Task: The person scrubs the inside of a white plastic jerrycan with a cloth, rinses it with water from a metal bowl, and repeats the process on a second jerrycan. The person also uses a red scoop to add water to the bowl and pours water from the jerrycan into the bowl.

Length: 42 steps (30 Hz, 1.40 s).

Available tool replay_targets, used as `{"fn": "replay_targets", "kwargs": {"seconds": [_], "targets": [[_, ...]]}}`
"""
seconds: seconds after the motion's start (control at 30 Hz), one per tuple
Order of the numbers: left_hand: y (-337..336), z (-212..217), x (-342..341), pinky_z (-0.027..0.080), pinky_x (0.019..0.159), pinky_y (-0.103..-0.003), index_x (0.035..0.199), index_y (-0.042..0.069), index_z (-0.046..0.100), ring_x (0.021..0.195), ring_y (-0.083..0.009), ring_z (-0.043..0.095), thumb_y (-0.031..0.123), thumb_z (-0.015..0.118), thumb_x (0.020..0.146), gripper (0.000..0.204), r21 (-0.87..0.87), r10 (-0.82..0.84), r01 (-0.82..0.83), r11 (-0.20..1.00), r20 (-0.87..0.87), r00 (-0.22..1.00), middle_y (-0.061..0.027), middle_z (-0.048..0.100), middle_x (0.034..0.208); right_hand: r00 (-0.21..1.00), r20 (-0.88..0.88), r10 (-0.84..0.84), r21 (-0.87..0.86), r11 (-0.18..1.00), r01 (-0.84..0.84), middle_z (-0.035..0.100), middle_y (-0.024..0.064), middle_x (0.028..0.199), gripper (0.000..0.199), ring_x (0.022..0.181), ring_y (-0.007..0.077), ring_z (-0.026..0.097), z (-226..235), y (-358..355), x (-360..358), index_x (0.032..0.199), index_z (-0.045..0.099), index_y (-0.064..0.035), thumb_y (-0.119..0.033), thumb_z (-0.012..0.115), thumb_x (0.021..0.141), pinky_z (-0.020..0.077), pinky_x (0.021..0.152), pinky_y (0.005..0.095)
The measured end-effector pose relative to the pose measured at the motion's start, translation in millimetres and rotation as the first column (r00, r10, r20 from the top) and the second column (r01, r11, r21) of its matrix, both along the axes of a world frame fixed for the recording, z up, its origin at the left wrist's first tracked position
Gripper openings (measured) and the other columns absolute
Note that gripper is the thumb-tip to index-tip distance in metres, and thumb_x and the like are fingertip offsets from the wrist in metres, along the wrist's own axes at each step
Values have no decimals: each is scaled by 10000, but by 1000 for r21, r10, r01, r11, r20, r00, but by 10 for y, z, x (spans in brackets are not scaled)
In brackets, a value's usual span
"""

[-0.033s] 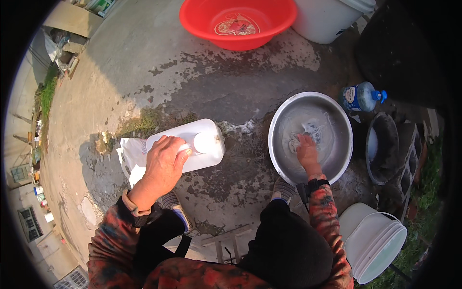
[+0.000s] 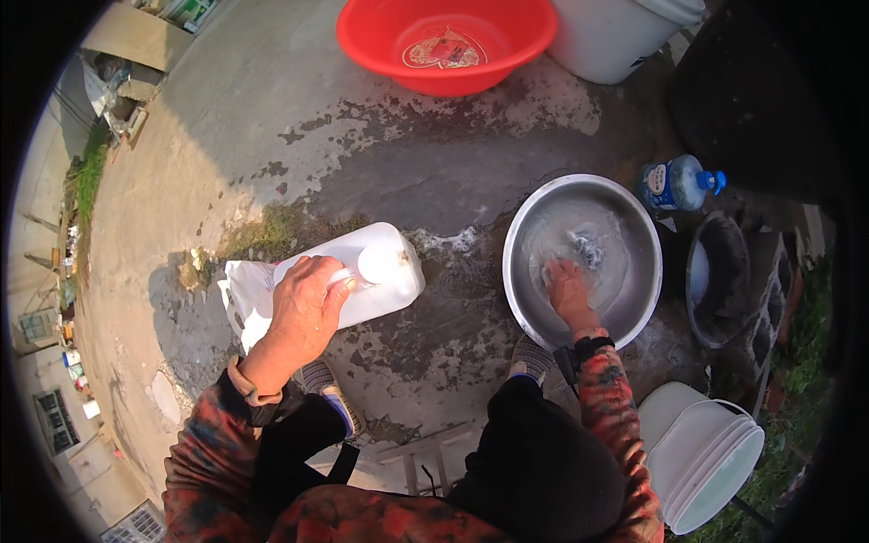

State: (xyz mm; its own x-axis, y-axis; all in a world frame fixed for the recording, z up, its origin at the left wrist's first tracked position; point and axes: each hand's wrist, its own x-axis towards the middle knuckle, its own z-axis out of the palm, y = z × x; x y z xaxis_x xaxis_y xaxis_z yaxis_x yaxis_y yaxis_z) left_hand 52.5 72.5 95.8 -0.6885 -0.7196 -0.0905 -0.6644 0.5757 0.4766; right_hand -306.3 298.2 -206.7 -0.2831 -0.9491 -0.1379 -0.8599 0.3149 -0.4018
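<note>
My left hand (image 2: 308, 294) is closed around the handle of a white plastic jug (image 2: 385, 294), which has a round white cap and stands on the concrete. A crumpled white plastic bag (image 2: 243, 288) lies against the jug's left side. Down in a wide metal basin (image 2: 654, 271) at the right, my right hand (image 2: 568, 290) has its fingers bent over a small pale thing, mostly hidden under them. Cloudy water (image 2: 625, 240) covers the basin's bottom, with bright ripples beside the fingers.
A red plastic basin (image 2: 444, 81) and a white bucket (image 2: 602, 41) stand at the far side. Right of the metal basin are a blue-labelled pump bottle (image 2: 674, 184) and a dark bowl-shaped container (image 2: 715, 281). A white pail (image 2: 697, 457) lies tipped near my right arm.
My right hand has shifted slightly left and nearer to me inside the metal basin, and the water's ripples have changed. My left hand keeps its grip on the jug, which has barely moved.
</note>
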Motion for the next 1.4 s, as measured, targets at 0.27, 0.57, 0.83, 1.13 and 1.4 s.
{"fn": "replay_targets", "kwargs": {"seconds": [0.27,0.57,0.83,1.13,1.4], "targets": [[-128,-155,93,499,713,-417,1024,-6,614,766,-357,645,219,618,998,226,228,300,-289,930,-14,954,-199,663,841,990,131,49,222,972,-78,606,188,1127,391,1055,405,610,-7,5,-32,1191,602,-109,-63,668,808,528,905,478],[-227,-305,193,428,677,-272,994,-2,617,761,-81,487,225,601,1032,230,298,372,-330,896,-97,923,12,559,788,982,-29,-185,58,981,186,542,175,1348,477,1129,429,583,261,-184,-539,1388,522,-189,-150,603,920,528,930,498],[-356,-396,266,387,627,-238,937,33,610,686,-56,435,283,606,1029,267,383,481,-423,821,-66,874,28,532,787,994,-103,25,385,923,17,529,180,1362,347,1173,452,563,-134,-6,-607,1259,538,-146,-117,598,919,524,951,519],[-336,-438,251,399,585,-242,869,47,577,645,-58,452,243,575,1038,259,659,676,-456,598,-109,729,27,522,742,509,625,-592,458,806,376,696,174,1077,334,987,356,697,607,-22,-582,1212,562,-71,-179,647,907,570,843,493],[-309,-532,287,444,594,-250,960,69,580,640,-63,468,256,577,1045,206,747,749,-450,489,-97,655,20,540,779,925,219,-309,41,951,308,689,175,1105,386,985,352,689,875,-262,-162,1255,564,-58,-188,700,918,555,852,444]]}}
